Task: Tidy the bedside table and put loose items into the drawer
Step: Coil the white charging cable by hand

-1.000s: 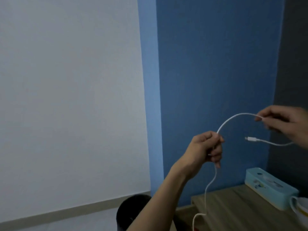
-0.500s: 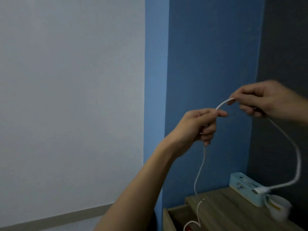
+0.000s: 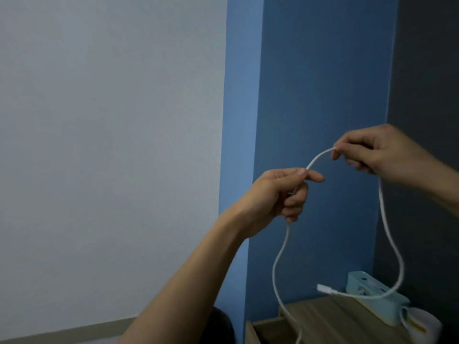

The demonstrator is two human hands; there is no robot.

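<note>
Since half a second ago, both hands have drawn slightly apart, so a longer arc of white charging cable (image 3: 320,157) spans between them, and the plug end (image 3: 324,288) has swung leftward, now hanging just in front of the pale blue power strip (image 3: 372,290).

Left hand (image 3: 280,194) is pinched shut on the cable between thumb and forefinger, with the other fingers curled around the run that drops from it toward the bottom edge of the view. Right hand (image 3: 372,152) is likewise clamped on the cable, higher and to the right; from it a second length falls, bows outward, and curls back to the dangling plug. So the cable is held up in the air, well above the bench (image 3: 335,319), not yet in the drawer (image 3: 263,331), whose open wooden edge shows at lower centre (its inside is mostly out of frame).

A white mug (image 3: 422,326) stands touching the power strip's near end on the bench.

By my reading, the step in hand is gathering the loose cable into loops. Next it seems to call for bringing the right hand's length across to the left to form a coil, repeating until the slack is taken up, then lowering the bundle into the drawer.
</note>
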